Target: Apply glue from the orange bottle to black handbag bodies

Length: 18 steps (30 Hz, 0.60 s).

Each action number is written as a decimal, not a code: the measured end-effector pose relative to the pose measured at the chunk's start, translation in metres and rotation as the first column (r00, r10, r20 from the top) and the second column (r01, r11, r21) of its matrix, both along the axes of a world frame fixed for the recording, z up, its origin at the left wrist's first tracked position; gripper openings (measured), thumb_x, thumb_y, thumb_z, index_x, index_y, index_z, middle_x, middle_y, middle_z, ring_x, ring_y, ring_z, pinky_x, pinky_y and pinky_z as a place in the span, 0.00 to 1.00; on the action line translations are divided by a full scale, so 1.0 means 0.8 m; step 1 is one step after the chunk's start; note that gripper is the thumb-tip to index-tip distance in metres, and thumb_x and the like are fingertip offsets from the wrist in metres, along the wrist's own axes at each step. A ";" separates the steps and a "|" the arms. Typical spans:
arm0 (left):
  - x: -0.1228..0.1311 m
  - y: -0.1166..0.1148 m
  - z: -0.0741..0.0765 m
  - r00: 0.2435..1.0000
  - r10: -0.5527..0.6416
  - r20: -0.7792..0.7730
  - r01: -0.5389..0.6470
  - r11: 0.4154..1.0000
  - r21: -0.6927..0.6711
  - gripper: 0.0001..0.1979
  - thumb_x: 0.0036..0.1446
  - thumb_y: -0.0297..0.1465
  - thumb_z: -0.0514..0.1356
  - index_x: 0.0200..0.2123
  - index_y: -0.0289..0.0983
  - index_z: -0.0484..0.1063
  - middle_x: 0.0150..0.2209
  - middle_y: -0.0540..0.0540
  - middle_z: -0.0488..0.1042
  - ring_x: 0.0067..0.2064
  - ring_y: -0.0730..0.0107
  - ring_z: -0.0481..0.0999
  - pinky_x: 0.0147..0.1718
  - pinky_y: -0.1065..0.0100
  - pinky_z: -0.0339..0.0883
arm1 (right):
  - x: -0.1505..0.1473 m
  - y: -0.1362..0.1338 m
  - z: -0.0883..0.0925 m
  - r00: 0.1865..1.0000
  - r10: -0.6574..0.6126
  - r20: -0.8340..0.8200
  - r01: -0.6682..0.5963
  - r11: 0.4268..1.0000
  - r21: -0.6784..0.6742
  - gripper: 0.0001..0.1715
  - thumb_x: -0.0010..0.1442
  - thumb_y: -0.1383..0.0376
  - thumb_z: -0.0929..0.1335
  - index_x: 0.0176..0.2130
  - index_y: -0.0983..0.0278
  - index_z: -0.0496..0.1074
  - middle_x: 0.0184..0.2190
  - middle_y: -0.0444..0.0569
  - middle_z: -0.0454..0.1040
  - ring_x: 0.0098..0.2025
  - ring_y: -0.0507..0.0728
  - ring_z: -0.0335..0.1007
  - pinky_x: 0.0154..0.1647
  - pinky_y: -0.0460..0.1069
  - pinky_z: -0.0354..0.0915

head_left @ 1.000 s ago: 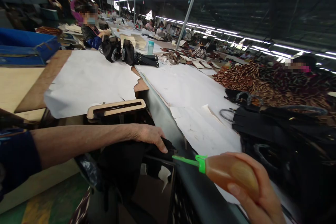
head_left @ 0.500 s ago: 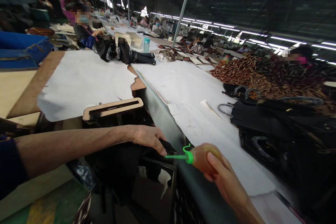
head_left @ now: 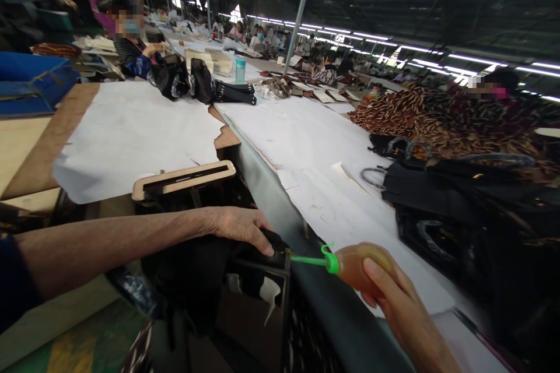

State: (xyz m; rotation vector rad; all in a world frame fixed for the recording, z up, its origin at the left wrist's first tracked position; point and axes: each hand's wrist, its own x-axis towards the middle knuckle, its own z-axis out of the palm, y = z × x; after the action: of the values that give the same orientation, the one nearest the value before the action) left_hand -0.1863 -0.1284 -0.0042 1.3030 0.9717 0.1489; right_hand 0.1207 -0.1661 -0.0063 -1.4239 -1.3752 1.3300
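Observation:
My left hand point(head_left: 242, 227) lies curled over a black leather piece point(head_left: 205, 271) that hangs over a dark frame below the table edge. My right hand point(head_left: 402, 309) grips an amber squeeze bottle point(head_left: 356, 265) with a green nozzle point(head_left: 310, 259). The nozzle tip points left and touches the black piece right beside my left fingertips. A wooden slotted jig point(head_left: 184, 178) sits just above my left forearm.
White paper point(head_left: 135, 128) covers the long table. Black handbags point(head_left: 459, 198) and a heap of brown patterned straps point(head_left: 437, 122) lie at the right. A grey conveyor strip point(head_left: 266, 192) runs down the middle. More bags point(head_left: 188, 78) and a seated person point(head_left: 131, 46) are at the far left; others work beyond.
My right hand has brought the bottle left and turned it, so the green nozzle tip has reached the black piece by my left fingers. The left hand stayed put.

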 end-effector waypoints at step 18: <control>0.006 -0.005 0.004 1.000 0.018 0.008 -0.018 1.000 -0.008 0.12 0.44 0.35 0.65 0.33 0.35 0.78 0.29 0.49 0.78 0.30 0.69 0.74 0.31 0.72 0.69 | -0.016 0.001 0.008 0.972 0.224 0.076 -0.207 0.960 -0.186 0.24 0.62 0.47 0.62 0.40 0.63 0.72 0.25 0.46 0.70 0.25 0.54 0.63 0.17 0.45 0.52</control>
State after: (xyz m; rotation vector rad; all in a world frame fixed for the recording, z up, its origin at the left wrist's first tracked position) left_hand -0.1814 -0.1324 -0.0011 1.2852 0.9766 0.1639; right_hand 0.1080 -0.1649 0.0003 -1.5047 -1.5441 1.5750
